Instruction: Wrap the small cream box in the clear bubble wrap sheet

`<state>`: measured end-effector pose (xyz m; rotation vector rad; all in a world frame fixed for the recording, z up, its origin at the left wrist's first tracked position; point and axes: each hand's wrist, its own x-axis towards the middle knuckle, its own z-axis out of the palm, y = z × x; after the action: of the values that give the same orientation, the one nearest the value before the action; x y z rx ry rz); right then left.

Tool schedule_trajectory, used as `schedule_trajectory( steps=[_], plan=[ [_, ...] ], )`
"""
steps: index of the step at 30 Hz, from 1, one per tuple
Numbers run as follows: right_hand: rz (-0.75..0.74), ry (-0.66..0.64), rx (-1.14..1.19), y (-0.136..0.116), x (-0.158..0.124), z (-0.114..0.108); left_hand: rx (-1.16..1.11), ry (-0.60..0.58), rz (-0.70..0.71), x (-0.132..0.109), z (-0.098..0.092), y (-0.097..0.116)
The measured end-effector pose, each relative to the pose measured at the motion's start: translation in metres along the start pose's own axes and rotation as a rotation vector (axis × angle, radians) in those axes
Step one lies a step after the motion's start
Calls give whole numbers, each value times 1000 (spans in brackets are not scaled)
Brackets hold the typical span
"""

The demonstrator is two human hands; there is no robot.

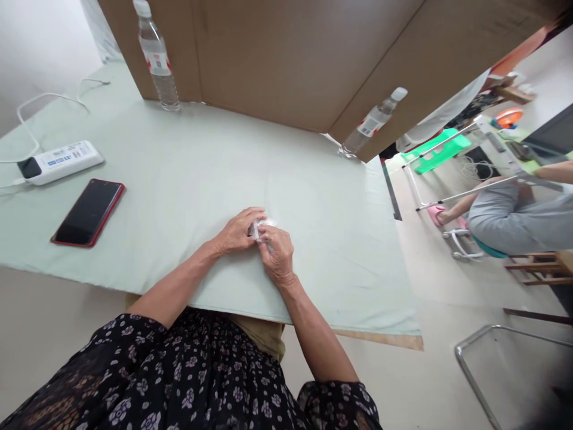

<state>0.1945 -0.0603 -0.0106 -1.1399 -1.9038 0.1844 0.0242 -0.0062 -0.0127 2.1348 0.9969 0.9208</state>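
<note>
Over the middle of the cloth-covered table, my left hand [238,232] is closed around one side of a small whitish, partly clear packet [256,230]. My right hand [278,248] meets it from the other side, its fingers bent and pinching the packet's edge. The two hands almost touch. A dark patch shows on the packet between the left thumb and fingers. Fingers cover most of the packet, so its exact kind is hidden.
A phone in a red case [88,212] and a white power strip [62,161] lie at left. Two water bottles [159,65] [373,122] stand against a cardboard panel [268,54]. Beyond the table's right edge are a seated person [514,215], a green stool [436,152] and a metal-framed chair [470,346].
</note>
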Motion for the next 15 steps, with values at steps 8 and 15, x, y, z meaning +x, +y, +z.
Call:
schedule_trajectory(
  steps=[8,15],
  plan=[
    [52,95,190,3,9,-4,-170,97,-267,4,-2,14],
    [140,-85,335,11,11,-16,-443,20,-560,4,-8,29]
  ],
)
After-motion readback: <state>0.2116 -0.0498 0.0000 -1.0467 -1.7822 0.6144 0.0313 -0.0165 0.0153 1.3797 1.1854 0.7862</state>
